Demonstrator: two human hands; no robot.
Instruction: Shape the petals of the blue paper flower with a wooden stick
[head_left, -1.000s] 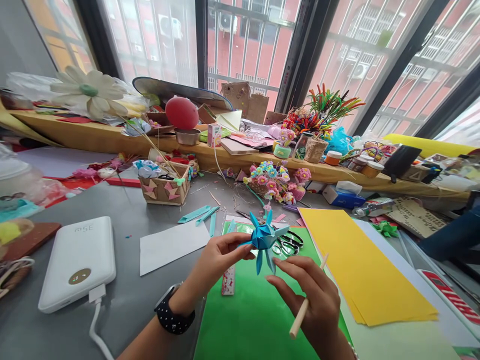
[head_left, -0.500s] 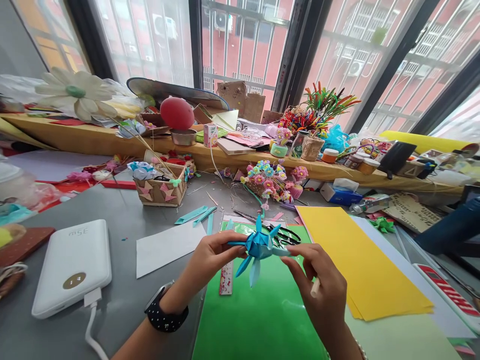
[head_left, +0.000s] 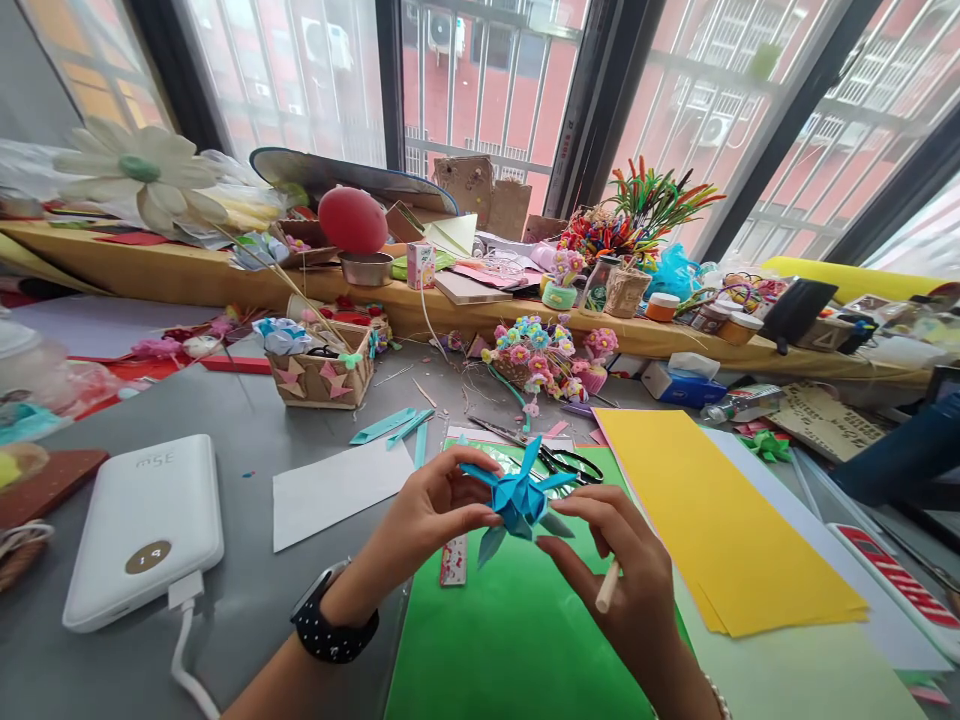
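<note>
A blue folded paper flower point(head_left: 517, 497) with pointed petals is held above a green sheet point(head_left: 517, 640). My left hand point(head_left: 427, 515), with a black watch on the wrist, pinches the flower's left side. My right hand point(head_left: 626, 585) touches a petal at the flower's lower right with its fingertips. A thin wooden stick point(head_left: 607, 587) is tucked in that hand's closed fingers, only its end showing.
Scissors point(head_left: 559, 460) lie just behind the flower. Yellow paper sheets point(head_left: 720, 530) are on the right, white paper point(head_left: 337, 490) and a white power bank point(head_left: 142, 525) with its cable on the left. A cardboard box point(head_left: 322, 375), paper flowers point(head_left: 536, 360) and a cluttered wooden shelf point(head_left: 420, 310) stand further back.
The flower has turned in my hands; its petals now point differently. My right hand came up from below to the flower, and the stick now shows only its tip.
</note>
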